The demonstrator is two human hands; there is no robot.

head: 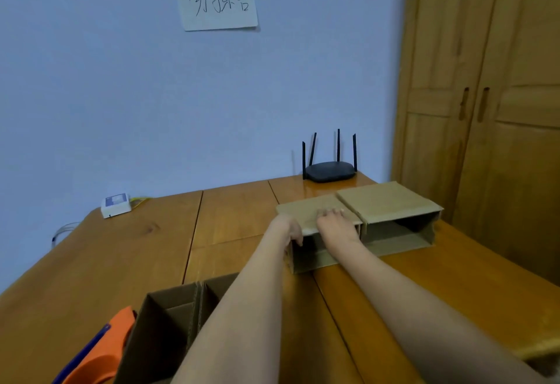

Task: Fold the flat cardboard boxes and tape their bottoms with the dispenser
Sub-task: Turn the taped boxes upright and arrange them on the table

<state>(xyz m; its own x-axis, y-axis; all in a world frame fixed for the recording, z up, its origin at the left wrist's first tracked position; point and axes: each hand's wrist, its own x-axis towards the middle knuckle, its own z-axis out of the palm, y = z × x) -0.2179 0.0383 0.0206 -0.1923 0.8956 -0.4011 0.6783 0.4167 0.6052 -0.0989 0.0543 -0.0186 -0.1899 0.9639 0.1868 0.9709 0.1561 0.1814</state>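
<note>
Cardboard makes up the folded box (315, 217) under both hands, lying on its side on the wooden table (121, 262) with its open end facing us. Left hand (288, 229) curls over its near left corner. Right hand (336, 223) presses flat on top, fingers straight. Just right of that hand lies a second box (391, 204), dark inside. Near the left elbow stand open boxes (169, 320) beside the orange tape dispenser (103, 350).

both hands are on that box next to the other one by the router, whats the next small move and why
Probably let go and draw both hands back. The box already lies on its side, flush beside the second box. The left hand grips its near-left edge and the right hand rests flat on top, so placing looks done.
</note>
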